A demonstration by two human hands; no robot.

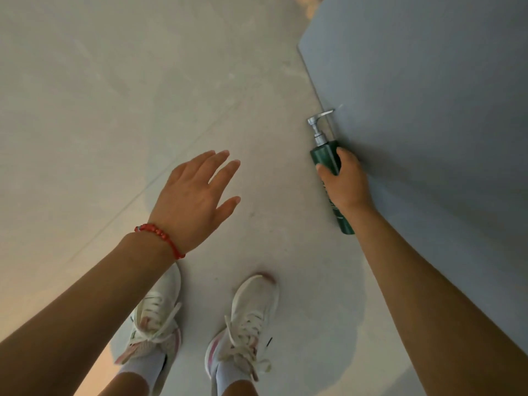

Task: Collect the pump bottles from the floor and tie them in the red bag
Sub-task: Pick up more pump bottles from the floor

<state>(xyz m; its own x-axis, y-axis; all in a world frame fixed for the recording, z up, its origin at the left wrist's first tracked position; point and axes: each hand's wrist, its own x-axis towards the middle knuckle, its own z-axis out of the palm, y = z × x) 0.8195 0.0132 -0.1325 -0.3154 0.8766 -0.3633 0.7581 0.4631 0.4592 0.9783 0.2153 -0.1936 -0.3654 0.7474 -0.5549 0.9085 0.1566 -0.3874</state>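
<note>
A dark green pump bottle with a silver pump head lies along the foot of a grey wall at the right. My right hand is wrapped around the bottle's upper body, fingers closed on it. My left hand, with a red bead bracelet at the wrist, hovers over the floor in the middle with fingers spread and nothing in it. No red bag is in view.
A grey wall fills the right side, meeting the pale concrete floor along a diagonal line. My two feet in white sneakers stand at the bottom centre.
</note>
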